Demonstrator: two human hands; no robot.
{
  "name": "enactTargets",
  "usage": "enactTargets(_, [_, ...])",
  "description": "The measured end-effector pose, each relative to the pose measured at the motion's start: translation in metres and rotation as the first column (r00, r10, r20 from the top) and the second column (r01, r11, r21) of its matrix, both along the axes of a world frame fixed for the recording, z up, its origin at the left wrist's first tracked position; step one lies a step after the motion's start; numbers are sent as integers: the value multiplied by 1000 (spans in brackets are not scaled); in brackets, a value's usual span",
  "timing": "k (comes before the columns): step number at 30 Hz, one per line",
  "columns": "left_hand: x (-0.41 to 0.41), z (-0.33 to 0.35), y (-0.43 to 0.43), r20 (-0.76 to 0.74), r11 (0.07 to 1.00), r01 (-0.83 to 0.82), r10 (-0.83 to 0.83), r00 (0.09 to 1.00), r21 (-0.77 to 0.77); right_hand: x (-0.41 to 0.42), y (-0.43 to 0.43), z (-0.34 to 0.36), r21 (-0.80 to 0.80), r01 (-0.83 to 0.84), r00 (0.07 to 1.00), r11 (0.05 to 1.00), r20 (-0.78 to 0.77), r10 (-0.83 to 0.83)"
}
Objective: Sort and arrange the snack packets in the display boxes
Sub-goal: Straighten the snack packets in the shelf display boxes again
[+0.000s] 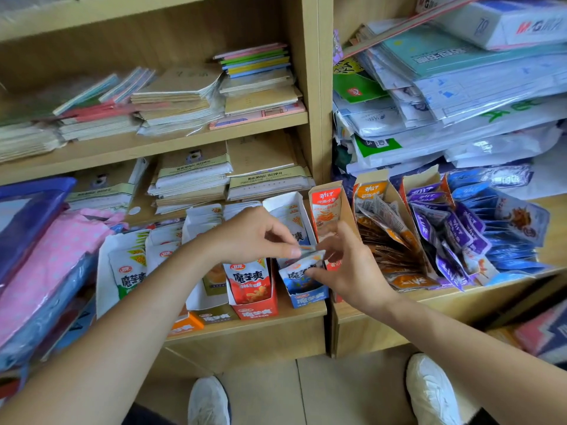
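**Left hand (248,237) and right hand (346,265) hold a blue-and-white packet (299,276) at a blue box (310,300)**

The left forearm covers part of the row of boxes behind it, fingers hide the packet's top, and the paper stacks (27,139) at upper left are blurred. A light wooden shelf (276,322) carries the boxes. Notebooks (190,99) fill the shelves above, and white shoes (208,400) stand on the floor below. The left hand pinches the packet's top edge and the right grips its side, with the packet's lower end inside the box front. A red box (256,312) stands just left. Orange packets (383,250) and purple packets (454,237) fill boxes to the right.
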State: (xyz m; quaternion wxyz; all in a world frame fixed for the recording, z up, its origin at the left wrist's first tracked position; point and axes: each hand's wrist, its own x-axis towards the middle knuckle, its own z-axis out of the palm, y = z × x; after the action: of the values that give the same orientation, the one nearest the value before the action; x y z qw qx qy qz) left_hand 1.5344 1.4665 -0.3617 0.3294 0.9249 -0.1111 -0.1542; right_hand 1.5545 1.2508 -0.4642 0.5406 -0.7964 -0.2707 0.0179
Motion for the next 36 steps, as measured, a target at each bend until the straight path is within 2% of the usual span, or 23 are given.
enactTargets(2, [-3,7,5,-92,995,93,-89,992,47,-1,-1,-1,-113,-77,985,991,146,93])
enactTargets(4, [-4,11,10,-111,996,83,-80,991,26,-1,-4,-2,-183,-123,961,976,222,162])
enactTargets(5, [-1,9,12,-53,1000,25,-25,998,10,-1,-5,-4,-206,-133,953,969,242,182])
enactTargets(7, [7,3,14,176,991,-125,115,978,45,-2,-7,-8,-258,-137,938,956,276,209])
enactTargets(8, [13,-1,13,281,979,-176,141,949,104,-2,-9,-9,-270,-134,932,953,292,214])
enactTargets(10, [24,-10,9,392,922,-204,63,918,328,-3,-12,-10,-284,-128,926,950,308,217])
enactTargets(12, [33,-21,4,415,806,-208,-52,908,555,-3,-13,-10,-298,-137,918,945,319,233])
enactTargets(14, [40,-27,-1,407,736,-238,-56,912,634,-1,-14,-9,-301,-143,916,943,321,242])
enactTargets(16, [44,-33,-4,416,722,-281,-11,909,632,2,-13,-6,-279,-147,923,949,306,233])
enactTargets(19, [48,-39,-5,413,752,-330,84,907,571,5,-13,-4,-257,-157,943,954,247,222])
enactTargets(22, [53,-43,-4,364,761,-345,154,919,550,4,-12,-3,-263,-162,953,951,207,220])
enactTargets(26, [56,-44,-8,370,670,-333,93,924,663,4,-14,-1,-230,-153,969,961,156,192])
enactTargets(28, [55,-44,-11,397,665,-340,70,915,665,3,-14,-2,-224,-142,975,964,134,175])
enactTargets(36, [56,-38,-10,357,764,-313,116,927,565,2,-14,-4,-177,-104,991,979,60,116])
